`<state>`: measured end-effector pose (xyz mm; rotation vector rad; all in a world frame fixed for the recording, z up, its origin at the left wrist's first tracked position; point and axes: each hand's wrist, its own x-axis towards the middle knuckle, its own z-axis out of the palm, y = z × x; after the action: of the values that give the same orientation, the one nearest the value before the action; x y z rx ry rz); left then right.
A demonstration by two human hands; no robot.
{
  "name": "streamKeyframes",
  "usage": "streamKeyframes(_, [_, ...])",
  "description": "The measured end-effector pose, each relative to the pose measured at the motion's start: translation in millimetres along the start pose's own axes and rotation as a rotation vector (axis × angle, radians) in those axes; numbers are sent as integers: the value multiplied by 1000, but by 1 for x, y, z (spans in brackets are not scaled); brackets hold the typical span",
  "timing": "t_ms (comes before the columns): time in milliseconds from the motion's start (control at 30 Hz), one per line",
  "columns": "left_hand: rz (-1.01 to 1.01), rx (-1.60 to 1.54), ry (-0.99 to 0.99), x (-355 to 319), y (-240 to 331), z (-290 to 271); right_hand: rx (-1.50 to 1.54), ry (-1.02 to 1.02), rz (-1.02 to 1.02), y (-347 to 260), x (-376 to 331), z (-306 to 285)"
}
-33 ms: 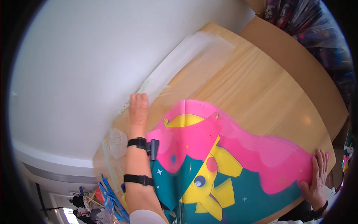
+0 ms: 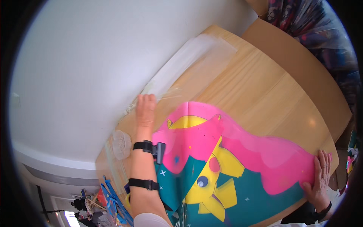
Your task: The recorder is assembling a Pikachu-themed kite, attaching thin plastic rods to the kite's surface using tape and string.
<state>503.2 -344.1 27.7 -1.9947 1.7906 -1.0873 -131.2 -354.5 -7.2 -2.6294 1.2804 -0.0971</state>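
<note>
A glossy printed sheet [image 2: 242, 189], pink and teal with a yellow cartoon figure, lies spread on the wooden table, with a fold line running down its left part. My right hand [image 2: 319, 181] rests flat on the sheet's right edge, fingers stretched out. Beyond the sheet's left side, my left hand [image 2: 146, 109] reaches to the table's wall-side edge with its fingers curled down. Thin clear strips [image 2: 172, 92] stick out beside those fingertips; whether they are pinched is hidden. Just past that hand lies a stack of whitish clear plastic film [image 2: 181, 60].
A clear round container [image 2: 122, 144] stands left of my left forearm. Blue strips [image 2: 113, 200] lie at the table's lower left. A white wall [image 2: 87, 75] borders the left side. Along the right edge, a cardboard box [image 2: 298, 56] holds plastic-wrapped packs [image 2: 325, 41].
My left hand and forearm have shifted slightly to the right. My right hand stays flat on the sheet, almost unmoved.
</note>
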Motion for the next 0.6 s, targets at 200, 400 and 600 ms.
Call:
streamKeyframes(200, [346, -191, 117, 63, 141, -124, 130, 120, -35, -1, 5, 3])
streamKeyframes(400, [594, -431, 328, 116, 262, -188, 191, 234, -78, 2, 5, 3])
streamKeyframes(600, [601, -535, 132, 124, 312, -171, 230, 254, -81, 8, 1, 0])
